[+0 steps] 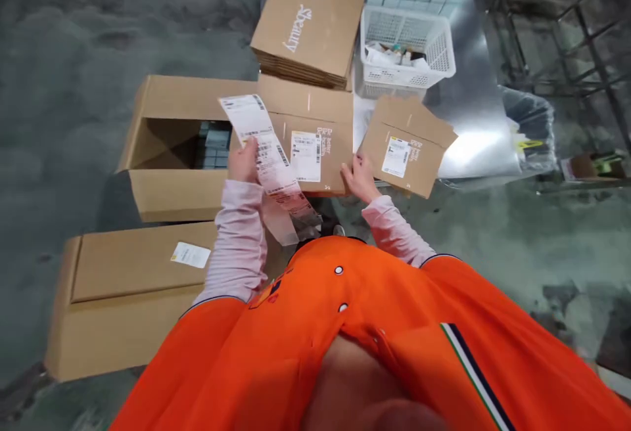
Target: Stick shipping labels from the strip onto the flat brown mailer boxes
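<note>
My left hand (244, 160) grips a long strip of printed shipping labels (266, 148) that hangs down toward my orange shirt. My right hand (359, 178) rests on the near right corner of a small brown cardboard box (323, 106) with a white label (306, 155) stuck on its front. A second small labelled box (409, 145) sits tilted just to the right of that hand, on a shiny metal table (473, 135).
A large open carton (162, 184) holding dark packets lies at the left; a closed labelled carton (128, 273) is below it on the floor. A stack of flat "Beauty" cartons (308, 23) and a white plastic basket (404, 46) stand behind. A clear bag (530, 125) hangs at the right.
</note>
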